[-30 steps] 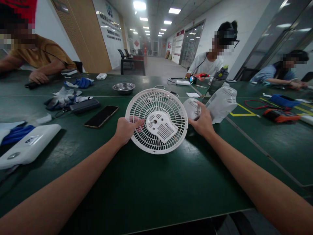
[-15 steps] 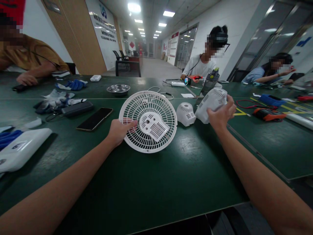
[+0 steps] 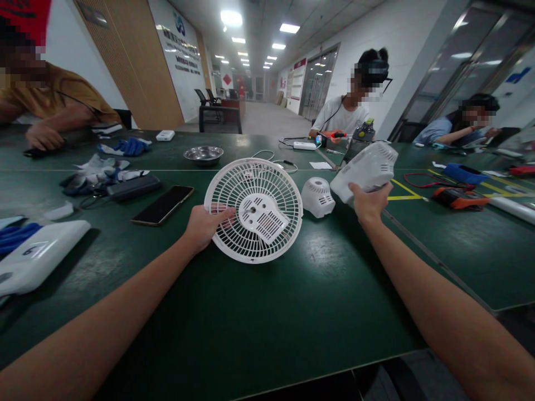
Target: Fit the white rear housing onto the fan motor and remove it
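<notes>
My left hand (image 3: 204, 227) grips the left rim of a round white fan grille (image 3: 273, 223), thumb on the near face and fingers behind the bars. A slotted plate sits at the grille's centre. On the right, my right hand (image 3: 370, 205) is closed around a white plastic fan housing (image 3: 368, 170) with vent slots, tilted with its right end up. Its fingers are mostly hidden behind the part. Between the two stands a smaller white vented motor cover (image 3: 318, 197) on the green table (image 3: 259, 312).
A black phone (image 3: 163, 205) and a dark case (image 3: 132, 186) lie left of the grille. Behind it is a metal bowl (image 3: 203, 154). A bottle (image 3: 363, 133) stands behind the housing. An orange multimeter (image 3: 455, 196) lies right. Several people sit around the table.
My right hand has turned the housing, raising its right end and tipping it further over. The left hand and the grille stay nearly still.
</notes>
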Available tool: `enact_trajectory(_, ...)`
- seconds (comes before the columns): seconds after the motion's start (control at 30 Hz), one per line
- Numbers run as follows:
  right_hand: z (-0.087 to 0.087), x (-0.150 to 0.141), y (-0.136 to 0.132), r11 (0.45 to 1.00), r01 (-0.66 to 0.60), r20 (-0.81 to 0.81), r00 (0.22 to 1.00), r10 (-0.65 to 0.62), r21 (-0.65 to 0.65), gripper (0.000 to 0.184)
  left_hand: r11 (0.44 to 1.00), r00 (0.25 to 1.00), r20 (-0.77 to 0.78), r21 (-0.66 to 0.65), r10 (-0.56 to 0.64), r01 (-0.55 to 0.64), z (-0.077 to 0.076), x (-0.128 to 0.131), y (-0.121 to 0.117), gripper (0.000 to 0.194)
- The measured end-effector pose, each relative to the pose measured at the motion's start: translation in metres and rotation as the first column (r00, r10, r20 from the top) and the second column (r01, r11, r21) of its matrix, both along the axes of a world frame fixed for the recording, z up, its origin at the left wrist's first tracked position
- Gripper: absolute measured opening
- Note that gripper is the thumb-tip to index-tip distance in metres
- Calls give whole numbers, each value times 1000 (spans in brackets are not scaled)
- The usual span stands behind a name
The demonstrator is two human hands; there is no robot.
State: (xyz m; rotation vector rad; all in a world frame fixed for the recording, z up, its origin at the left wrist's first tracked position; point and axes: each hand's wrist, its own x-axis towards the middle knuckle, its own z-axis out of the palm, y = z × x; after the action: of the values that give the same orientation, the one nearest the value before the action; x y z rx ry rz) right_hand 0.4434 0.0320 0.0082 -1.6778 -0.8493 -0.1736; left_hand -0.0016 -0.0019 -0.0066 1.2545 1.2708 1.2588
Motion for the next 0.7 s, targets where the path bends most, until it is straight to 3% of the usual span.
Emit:
enact_trajectory(0.1, 15, -17, -4, 987, -85, 68, 995, 76, 133, 83, 1000, 1000, 0, 10, -6, 6, -1, -1, 1, 24)
enact_trajectory(0.2, 24, -41, -10, 963, -215, 139, 971, 193, 164, 83, 1000, 1000, -14, 19, -18, 19, -1, -1, 1, 23)
enact_trajectory(0.43, 15, -80, -17, 951, -285, 177, 937, 303, -118, 90, 999, 1000, -19, 37, -22, 22, -1, -1, 1, 20)
enact_trajectory(0.57, 15, -67, -15, 958, -270, 176, 943, 283, -93, 89, 999, 1000, 3, 20, -31, 31, -6, -3, 4, 23)
enact_trajectory(0.7, 19, -28, -14, 991, -126, 155, 979, 133, -49, 88, 999, 1000, 10, 29, -23, 23, -12, -6, 10, 24)
